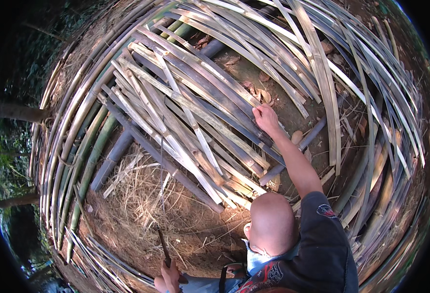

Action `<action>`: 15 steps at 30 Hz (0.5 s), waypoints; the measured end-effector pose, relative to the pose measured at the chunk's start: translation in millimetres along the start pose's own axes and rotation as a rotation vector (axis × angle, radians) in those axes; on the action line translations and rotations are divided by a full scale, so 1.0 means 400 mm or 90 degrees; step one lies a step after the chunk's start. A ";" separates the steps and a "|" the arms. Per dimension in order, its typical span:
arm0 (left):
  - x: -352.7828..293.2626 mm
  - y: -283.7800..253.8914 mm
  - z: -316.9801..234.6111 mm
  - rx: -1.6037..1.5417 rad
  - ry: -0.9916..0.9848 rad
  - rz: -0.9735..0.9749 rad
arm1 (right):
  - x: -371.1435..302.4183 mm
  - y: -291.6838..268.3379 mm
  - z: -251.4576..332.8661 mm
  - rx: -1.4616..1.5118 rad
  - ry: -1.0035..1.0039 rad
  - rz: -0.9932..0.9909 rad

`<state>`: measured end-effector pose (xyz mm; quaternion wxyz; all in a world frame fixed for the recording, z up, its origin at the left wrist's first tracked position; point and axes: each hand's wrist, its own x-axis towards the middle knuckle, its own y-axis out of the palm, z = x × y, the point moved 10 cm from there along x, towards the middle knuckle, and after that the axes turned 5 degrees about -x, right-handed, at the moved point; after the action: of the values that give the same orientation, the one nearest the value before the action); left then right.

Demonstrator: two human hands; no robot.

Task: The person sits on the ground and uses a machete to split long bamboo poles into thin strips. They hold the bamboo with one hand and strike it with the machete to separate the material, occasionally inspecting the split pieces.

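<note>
Two hands well apart: my right on the bamboo strips, my left low on a thin tool.

My right hand [266, 118] reaches far up to the middle of the frame, fingers closed on the near end of one bamboo strip [210, 73] whose long axis runs away to the upper left. It lies on top of the pile of strips [185, 127], which slants from upper left to lower right across dark round poles [111, 158]. My left hand [169, 278] sits at the bottom edge, gripping a thin dark stick [162, 244] that points up; it is much farther from the pile. Bare earth with dry leaves [261, 88] opens just above my right hand, and more strips curve round every edge.
</note>
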<state>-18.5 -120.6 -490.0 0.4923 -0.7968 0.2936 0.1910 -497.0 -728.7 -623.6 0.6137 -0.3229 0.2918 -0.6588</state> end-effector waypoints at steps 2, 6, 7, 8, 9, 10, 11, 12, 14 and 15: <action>0.001 0.001 0.002 -0.007 -0.013 0.002 | 0.021 -0.045 -0.039 -0.028 0.043 -0.082; 0.007 0.004 0.003 -0.026 -0.015 0.012 | 0.075 -0.143 -0.127 -0.178 0.098 -0.199; 0.005 0.005 0.000 -0.025 -0.017 0.014 | 0.084 -0.157 -0.151 -0.231 0.118 -0.194; -0.002 0.005 -0.006 -0.026 -0.020 0.012 | 0.093 -0.169 -0.172 -0.280 0.136 -0.188; -0.006 0.005 -0.008 -0.027 -0.023 0.011 | 0.097 -0.182 -0.192 -0.331 0.154 -0.182; -0.007 0.004 -0.004 -0.029 -0.023 0.008 | 0.103 -0.179 -0.218 -0.344 0.163 -0.145; -0.004 0.001 -0.001 -0.031 -0.022 0.005 | 0.109 -0.177 -0.244 -0.357 0.172 -0.109; -0.003 -0.001 0.001 -0.033 -0.020 0.002 | 0.114 -0.175 -0.269 -0.370 0.181 -0.073; -0.005 0.009 -0.030 0.010 -0.010 0.025 | 0.128 -0.162 -0.310 -0.334 0.155 -0.009; -0.005 0.016 -0.045 0.031 -0.004 0.038 | 0.133 -0.150 -0.325 -0.317 0.142 0.022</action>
<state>-24.1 -138.6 -485.1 0.5069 -0.7748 0.3201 0.2006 -638.1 -778.6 -654.0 0.4903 -0.3843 0.5162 -0.5877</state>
